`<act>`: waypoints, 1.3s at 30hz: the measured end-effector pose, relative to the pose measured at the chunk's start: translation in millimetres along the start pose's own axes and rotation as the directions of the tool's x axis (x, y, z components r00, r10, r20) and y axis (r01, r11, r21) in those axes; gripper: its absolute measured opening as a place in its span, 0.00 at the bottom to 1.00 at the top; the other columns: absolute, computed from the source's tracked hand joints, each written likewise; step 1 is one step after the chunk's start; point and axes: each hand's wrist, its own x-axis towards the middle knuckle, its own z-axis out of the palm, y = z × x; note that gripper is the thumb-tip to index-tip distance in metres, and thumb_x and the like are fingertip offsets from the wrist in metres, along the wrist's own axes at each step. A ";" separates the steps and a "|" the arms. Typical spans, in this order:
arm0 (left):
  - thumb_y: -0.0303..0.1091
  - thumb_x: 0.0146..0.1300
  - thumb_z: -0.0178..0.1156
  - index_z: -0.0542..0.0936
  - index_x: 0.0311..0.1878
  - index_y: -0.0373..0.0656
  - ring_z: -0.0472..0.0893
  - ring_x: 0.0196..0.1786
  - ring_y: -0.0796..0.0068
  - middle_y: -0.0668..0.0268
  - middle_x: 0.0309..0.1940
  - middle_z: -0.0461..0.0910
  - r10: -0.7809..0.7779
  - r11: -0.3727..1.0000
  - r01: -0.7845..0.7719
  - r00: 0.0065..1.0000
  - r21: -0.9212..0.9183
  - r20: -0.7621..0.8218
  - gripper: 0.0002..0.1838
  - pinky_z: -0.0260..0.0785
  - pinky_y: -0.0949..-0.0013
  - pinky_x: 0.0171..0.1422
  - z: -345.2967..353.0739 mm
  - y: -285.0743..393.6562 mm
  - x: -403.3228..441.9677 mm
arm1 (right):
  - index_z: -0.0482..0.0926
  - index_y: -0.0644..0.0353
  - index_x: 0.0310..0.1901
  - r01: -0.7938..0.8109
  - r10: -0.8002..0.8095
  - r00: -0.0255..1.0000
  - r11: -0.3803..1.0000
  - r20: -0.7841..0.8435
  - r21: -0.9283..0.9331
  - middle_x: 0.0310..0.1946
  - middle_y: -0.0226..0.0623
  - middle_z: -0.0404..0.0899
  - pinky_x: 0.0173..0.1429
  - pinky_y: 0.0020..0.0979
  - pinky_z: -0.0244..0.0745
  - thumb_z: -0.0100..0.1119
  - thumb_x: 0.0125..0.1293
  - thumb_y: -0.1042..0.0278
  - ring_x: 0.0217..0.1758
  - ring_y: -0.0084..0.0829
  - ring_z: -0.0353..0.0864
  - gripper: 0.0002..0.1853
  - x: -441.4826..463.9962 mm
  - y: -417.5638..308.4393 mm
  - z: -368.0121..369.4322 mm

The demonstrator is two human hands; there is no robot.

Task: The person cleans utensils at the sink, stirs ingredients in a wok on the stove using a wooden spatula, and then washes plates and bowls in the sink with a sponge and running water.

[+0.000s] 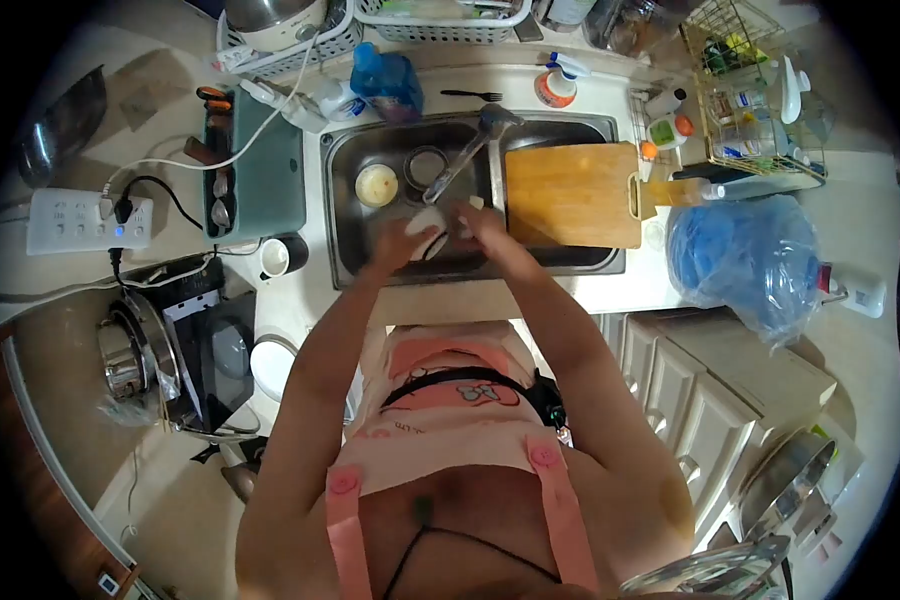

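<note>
Over the left basin of the steel sink (342, 225), my left hand (398, 243) grips a white dish with a dark band (428, 228), perhaps a bowl or cup. My right hand (480, 226) is close beside the dish on its right, its fingers bent and partly smeared by motion. A small pale piece shows at those fingertips; its kind is unclear. The faucet (454, 168) reaches down just above both hands. Farther back in the same basin sits a round cream-coloured dish (377, 185), with the drain (427, 166) to its right.
A wooden cutting board (570, 196) lies across the right basin. Behind the sink stand a blue bottle (386, 84), a spray bottle (556, 84) and a black fork (471, 95). At left are a green-grey bin (260, 170), a mug (282, 257) and a power strip (88, 221); a blue plastic bag (740, 255) is at right.
</note>
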 end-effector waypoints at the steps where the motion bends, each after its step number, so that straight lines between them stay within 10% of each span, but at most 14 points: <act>1: 0.58 0.64 0.66 0.87 0.49 0.40 0.84 0.46 0.62 0.57 0.44 0.86 -0.151 0.976 0.158 0.987 -0.149 0.055 0.28 0.74 0.62 0.53 -6.2 7.0 -2.7 | 0.77 0.62 0.51 0.063 -0.067 0.995 0.997 -0.075 -0.052 0.37 0.37 0.81 0.39 0.37 0.85 0.66 0.64 0.52 0.40 0.33 0.83 0.23 -8.9 -4.2 3.7; 5: 0.55 0.65 0.68 0.80 0.58 0.37 0.83 0.44 0.72 0.62 0.51 0.84 -0.485 0.428 0.478 0.838 -0.767 0.252 0.30 0.75 0.66 0.48 30.1 -46.6 14.6 | 0.77 0.64 0.55 0.542 -0.606 0.770 0.787 -0.202 -0.294 0.40 0.42 0.83 0.45 0.38 0.82 0.69 0.62 0.41 0.45 0.37 0.84 0.33 4.1 23.1 18.3; 8: 0.54 0.66 0.66 0.78 0.60 0.36 0.82 0.46 0.72 0.62 0.50 0.84 -0.394 0.289 0.353 0.891 -0.890 0.226 0.31 0.74 0.66 0.50 34.7 -33.0 14.6 | 0.76 0.66 0.57 0.681 -0.750 0.646 0.651 -0.144 -0.336 0.41 0.47 0.82 0.53 0.40 0.78 0.66 0.65 0.43 0.47 0.43 0.82 0.32 -48.0 2.2 38.2; 13: 0.55 0.68 0.63 0.79 0.58 0.33 0.82 0.46 0.69 0.59 0.48 0.83 -0.257 0.849 0.260 0.964 -0.461 0.072 0.32 0.74 0.63 0.50 49.6 -50.6 15.1 | 0.76 0.64 0.58 0.632 -0.962 0.270 0.144 0.043 -0.761 0.45 0.53 0.80 0.59 0.48 0.71 0.61 0.69 0.54 0.49 0.55 0.78 0.24 -48.8 23.0 53.7; 17: 0.56 0.67 0.64 0.80 0.58 0.32 0.82 0.47 0.69 0.58 0.49 0.83 -0.400 0.591 0.390 0.902 -0.706 0.163 0.33 0.73 0.62 0.50 48.4 -22.4 8.6 | 0.78 0.62 0.55 0.676 -0.979 0.193 0.084 0.066 -0.732 0.44 0.54 0.80 0.56 0.48 0.73 0.58 0.69 0.55 0.49 0.56 0.77 0.21 -3.2 33.6 32.7; 20: 0.58 0.65 0.65 0.82 0.53 0.32 0.82 0.44 0.70 0.61 0.43 0.85 -0.435 0.641 0.355 0.899 -0.681 0.059 0.33 0.74 0.62 0.47 29.7 14.6 -12.7 | 0.80 0.57 0.52 0.334 -0.445 0.836 0.877 -0.322 -0.345 0.38 0.44 0.82 0.46 0.43 0.77 0.57 0.69 0.61 0.38 0.46 0.81 0.14 50.8 52.5 3.8; 23: 0.57 0.64 0.66 0.86 0.46 0.34 0.84 0.43 0.63 0.61 0.38 0.87 -0.239 0.852 0.232 0.970 -0.469 0.045 0.29 0.74 0.61 0.48 2.9 26.9 -34.5 | 0.81 0.53 0.45 0.204 -0.177 0.911 0.978 -0.374 0.034 0.29 0.36 0.79 0.35 0.41 0.76 0.60 0.66 0.59 0.29 0.38 0.79 0.10 46.6 45.6 -16.0; 27: 0.53 0.58 0.70 0.87 0.35 0.39 0.84 0.45 0.57 0.59 0.33 0.86 0.160 0.954 -0.154 0.987 0.258 -0.003 0.22 0.73 0.57 0.59 -36.6 44.8 -72.2 | 0.78 0.50 0.36 0.031 0.007 0.996 0.904 -0.086 0.427 0.22 0.30 0.74 0.20 0.34 0.68 0.62 0.62 0.55 0.21 0.31 0.74 0.09 39.3 45.2 -47.9; 30: 0.50 0.54 0.70 0.84 0.28 0.45 0.85 0.45 0.60 0.62 0.32 0.85 0.532 0.735 -0.394 0.840 0.552 -0.109 0.17 0.67 0.52 0.71 -47.7 13.1 -103.6 | 0.78 0.54 0.33 0.178 -0.068 0.952 0.917 -0.299 0.358 0.21 0.32 0.75 0.16 0.35 0.64 0.63 0.61 0.58 0.17 0.33 0.74 0.10 2.4 19.9 -25.3; 39: 0.46 0.58 0.67 0.85 0.30 0.50 0.82 0.51 0.66 0.67 0.33 0.85 0.471 0.703 -0.211 0.853 0.679 -0.222 0.11 0.65 0.52 0.73 -76.6 -66.5 -199.2 | 0.76 0.50 0.31 0.079 -0.071 0.988 0.995 -0.137 0.054 0.20 0.29 0.72 0.22 0.38 0.69 0.64 0.64 0.55 0.22 0.30 0.76 0.11 41.7 9.9 -17.7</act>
